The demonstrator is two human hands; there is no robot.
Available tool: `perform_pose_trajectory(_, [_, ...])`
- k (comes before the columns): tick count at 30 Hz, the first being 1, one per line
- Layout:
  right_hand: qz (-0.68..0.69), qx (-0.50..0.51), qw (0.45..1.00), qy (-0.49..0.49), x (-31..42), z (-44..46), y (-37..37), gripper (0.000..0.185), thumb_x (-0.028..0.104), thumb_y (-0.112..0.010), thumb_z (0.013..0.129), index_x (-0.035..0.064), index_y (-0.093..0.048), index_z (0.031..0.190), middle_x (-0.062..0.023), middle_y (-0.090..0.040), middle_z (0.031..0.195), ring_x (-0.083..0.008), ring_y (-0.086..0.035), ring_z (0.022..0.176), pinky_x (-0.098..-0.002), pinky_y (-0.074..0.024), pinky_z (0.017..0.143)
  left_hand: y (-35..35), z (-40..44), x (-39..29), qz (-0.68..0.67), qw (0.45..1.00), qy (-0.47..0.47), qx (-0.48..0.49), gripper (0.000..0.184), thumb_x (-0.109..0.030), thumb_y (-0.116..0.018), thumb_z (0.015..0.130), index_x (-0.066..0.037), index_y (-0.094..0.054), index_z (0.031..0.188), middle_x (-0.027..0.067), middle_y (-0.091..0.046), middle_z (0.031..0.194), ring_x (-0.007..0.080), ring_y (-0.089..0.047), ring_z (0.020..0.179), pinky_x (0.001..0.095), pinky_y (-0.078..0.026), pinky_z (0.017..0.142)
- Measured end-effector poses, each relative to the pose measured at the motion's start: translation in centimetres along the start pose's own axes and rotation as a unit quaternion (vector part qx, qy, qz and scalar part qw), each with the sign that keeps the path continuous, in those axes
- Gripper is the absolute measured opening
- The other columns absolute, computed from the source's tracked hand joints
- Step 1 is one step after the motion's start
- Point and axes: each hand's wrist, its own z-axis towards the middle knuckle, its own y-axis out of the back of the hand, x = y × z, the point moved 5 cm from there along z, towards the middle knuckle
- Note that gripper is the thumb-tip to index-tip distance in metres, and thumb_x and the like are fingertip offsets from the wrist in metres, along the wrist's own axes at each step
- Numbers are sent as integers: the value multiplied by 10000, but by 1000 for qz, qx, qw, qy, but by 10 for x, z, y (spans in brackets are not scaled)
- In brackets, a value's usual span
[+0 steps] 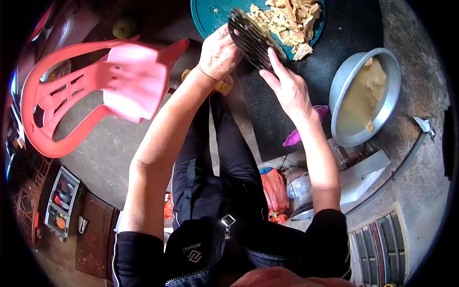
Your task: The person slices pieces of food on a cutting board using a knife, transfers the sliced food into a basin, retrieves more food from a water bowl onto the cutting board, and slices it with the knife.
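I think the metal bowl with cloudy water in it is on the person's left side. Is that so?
No, the side is wrong: the head view shows the metal bowl on the person's right. It does have cloudy water in it.

- The left hand holds a dark ridged board by its side, over the rim of a round teal tray.
- The right hand has its thumb and index finger at the board's lower end; the exact contact is hard to make out.
- Pale yellowish pieces lie heaped in the tray, on a black tabletop.
- A round metal basin, to the right of the tray in the view, holds cloudy liquid and larger pale chunks.
- A purple cloth lies partly hidden behind the right forearm.
- A pink plastic chair stands at the view's left, beside the left forearm.
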Motion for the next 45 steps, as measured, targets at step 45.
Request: perform_pose_trajectory(45, [182, 19, 923, -338, -15, -20, 30, 460, 409, -501, 1001, 74, -575, 1308, -64, -549, 625, -108, -531, 545, -298, -461, 524, -1, 3, 4, -74, 994, 62, -41, 335, -30, -672, 793, -79, -669, 1125, 72, -640, 1172, 241, -608, 1115, 322, -500, 954])
